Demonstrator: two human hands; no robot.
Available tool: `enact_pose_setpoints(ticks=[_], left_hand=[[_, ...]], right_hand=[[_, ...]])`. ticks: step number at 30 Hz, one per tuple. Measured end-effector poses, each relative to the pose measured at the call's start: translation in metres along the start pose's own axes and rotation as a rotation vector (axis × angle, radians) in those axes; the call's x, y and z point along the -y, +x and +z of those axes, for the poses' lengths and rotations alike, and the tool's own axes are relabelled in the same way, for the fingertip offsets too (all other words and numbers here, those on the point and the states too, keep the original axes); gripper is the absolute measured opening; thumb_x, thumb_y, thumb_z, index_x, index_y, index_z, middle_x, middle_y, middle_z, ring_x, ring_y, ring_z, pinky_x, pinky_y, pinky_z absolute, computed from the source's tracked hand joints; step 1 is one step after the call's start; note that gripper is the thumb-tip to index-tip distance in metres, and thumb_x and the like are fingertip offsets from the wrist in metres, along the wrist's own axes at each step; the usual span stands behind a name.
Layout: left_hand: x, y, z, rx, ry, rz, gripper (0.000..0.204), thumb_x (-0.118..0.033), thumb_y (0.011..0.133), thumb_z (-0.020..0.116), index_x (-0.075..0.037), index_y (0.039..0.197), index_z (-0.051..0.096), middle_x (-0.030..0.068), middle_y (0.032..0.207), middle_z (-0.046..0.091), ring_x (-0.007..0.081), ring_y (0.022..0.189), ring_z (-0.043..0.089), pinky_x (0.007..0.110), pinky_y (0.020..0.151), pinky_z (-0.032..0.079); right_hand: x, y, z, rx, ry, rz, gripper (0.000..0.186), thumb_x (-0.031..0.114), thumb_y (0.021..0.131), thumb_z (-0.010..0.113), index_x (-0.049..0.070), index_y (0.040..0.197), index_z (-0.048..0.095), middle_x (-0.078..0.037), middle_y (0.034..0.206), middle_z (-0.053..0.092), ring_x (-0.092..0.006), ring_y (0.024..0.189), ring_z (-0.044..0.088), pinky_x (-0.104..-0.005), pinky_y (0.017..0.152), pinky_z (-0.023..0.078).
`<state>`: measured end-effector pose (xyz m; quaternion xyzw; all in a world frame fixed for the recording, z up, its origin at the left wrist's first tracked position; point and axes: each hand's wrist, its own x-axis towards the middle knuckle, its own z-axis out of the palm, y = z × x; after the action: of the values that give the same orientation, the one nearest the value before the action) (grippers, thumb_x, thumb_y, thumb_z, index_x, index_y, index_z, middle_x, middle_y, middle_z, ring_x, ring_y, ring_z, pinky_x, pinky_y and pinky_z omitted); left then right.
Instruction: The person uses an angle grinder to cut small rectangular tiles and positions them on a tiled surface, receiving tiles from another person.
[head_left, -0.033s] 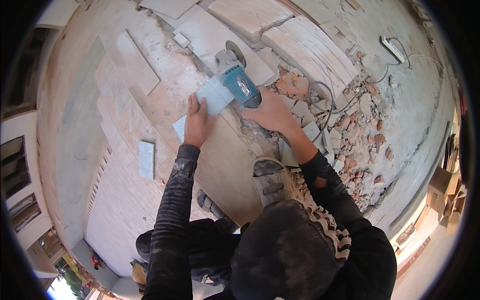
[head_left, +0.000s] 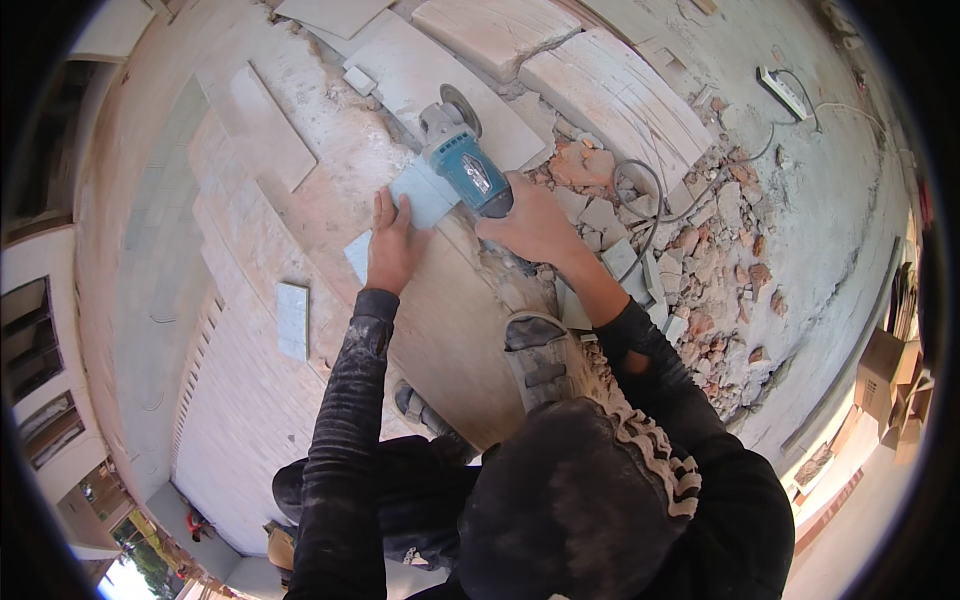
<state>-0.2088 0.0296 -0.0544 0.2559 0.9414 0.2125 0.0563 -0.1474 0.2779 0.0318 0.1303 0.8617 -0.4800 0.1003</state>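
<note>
My right hand [head_left: 540,222] is wrapped round the rear handle of a blue angle grinder [head_left: 468,172], whose grey head and cutting disc [head_left: 461,110] point away from me. Its body reaches over the right end of a light blue tile [head_left: 425,195]. Across that tile lies my left hand [head_left: 396,248], fingers stretched out on top; its thumb side is smeared by motion. A bit of the tile shows on the left of the hand too. Another small pale blue tile [head_left: 293,321] rests apart to the left.
Rubble [head_left: 700,270] of broken brick lies to the right, with the grinder's dark cord [head_left: 655,205] looping over it to a white power strip [head_left: 785,93]. Large cracked slabs [head_left: 620,100] lie beyond the grinder. Cardboard boxes [head_left: 880,370] stand at the far right.
The grinder and my right hand have shifted very slightly to the left. My left hand stays on the tile.
</note>
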Motion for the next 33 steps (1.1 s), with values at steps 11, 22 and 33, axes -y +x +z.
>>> enact_pose_setpoints(ticks=[11,22,33], left_hand=[[-0.012,-0.017,0.025,-0.121,-0.088,-0.043,0.039,-0.006,0.084,0.061,-0.001,0.123,0.063,0.0239,0.144,0.048,0.0434,0.135,0.042,0.045,0.106,0.043],[-0.01,-0.02,0.037,-0.264,-0.08,-0.096,0.042,-0.013,0.088,0.067,0.004,0.126,0.061,0.0204,0.145,0.048,0.0393,0.135,0.044,0.041,0.107,0.043],[-0.007,-0.024,0.049,-0.218,-0.057,-0.103,0.046,-0.012,0.09,0.059,0.004,0.133,0.053,0.0193,0.151,0.041,0.0376,0.139,0.039,0.042,0.107,0.043]], right_hand=[[0.005,0.004,0.073,0.041,-0.021,-0.049,0.056,0.028,0.067,0.072,-0.007,0.106,0.052,-0.028,0.088,0.065,-0.0449,0.088,0.065,-0.0486,0.078,0.053],[0.02,0.02,0.05,0.016,-0.11,0.01,0.063,0.038,0.066,0.076,-0.009,0.104,0.056,-0.03,0.092,0.066,-0.0419,0.092,0.068,-0.0463,0.08,0.053],[0.045,-0.024,0.036,-0.001,-0.181,-0.036,0.059,0.032,0.067,0.075,-0.006,0.109,0.058,-0.025,0.092,0.067,-0.039,0.088,0.067,-0.043,0.08,0.053]])
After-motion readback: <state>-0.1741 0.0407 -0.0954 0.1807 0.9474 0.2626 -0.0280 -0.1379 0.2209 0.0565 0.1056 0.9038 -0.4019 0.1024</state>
